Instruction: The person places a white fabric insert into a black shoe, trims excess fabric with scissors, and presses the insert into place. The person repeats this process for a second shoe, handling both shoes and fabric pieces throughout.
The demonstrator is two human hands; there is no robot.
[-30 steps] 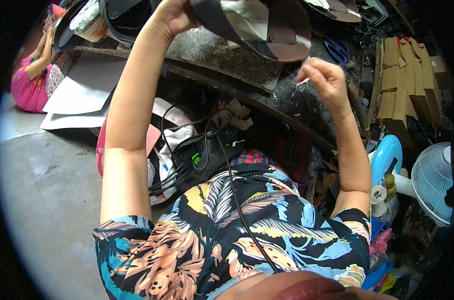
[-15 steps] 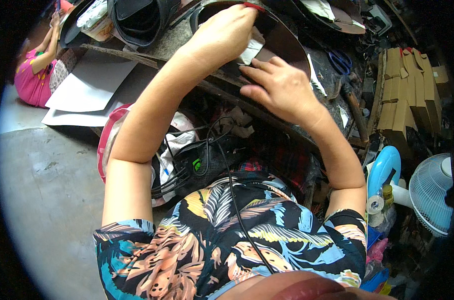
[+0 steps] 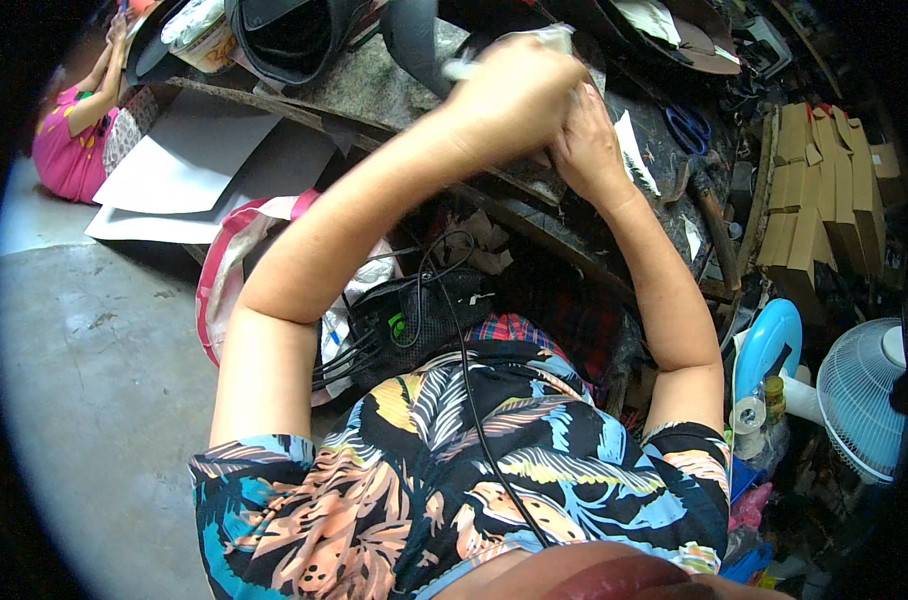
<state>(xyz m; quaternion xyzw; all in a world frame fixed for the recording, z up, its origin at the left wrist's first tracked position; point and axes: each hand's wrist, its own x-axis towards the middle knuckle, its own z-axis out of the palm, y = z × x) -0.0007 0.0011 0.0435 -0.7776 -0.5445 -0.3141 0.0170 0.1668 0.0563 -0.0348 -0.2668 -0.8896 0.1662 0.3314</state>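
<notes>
Above the workbench [image 3: 369,85] my two hands meet. My left hand [image 3: 524,88] is closed and smeared by motion, its fingers turned away from view. Beyond its knuckles shows a blurred whitish, partly see-through piece [image 3: 556,40]; which hand holds it I cannot tell. Against the left hand's fingers lies my right hand [image 3: 591,148], its fingertips hidden behind them. A dark curved strip [image 3: 410,45] stands on the bench, left of my left hand.
Dark rounded pieces [image 3: 299,40] crowd the bench's back. To the right are blue-handled scissors [image 3: 688,130], a wooden-handled hammer [image 3: 712,215], cardboard boxes [image 3: 799,200] and a fan [image 3: 862,400]. White sheets [image 3: 189,160] jut out left, near a person in pink [image 3: 69,150].
My left hand has moved right and down to meet my right hand. The right hand's spread fingers have drawn together. The dark curved piece no longer surrounds the hands.
</notes>
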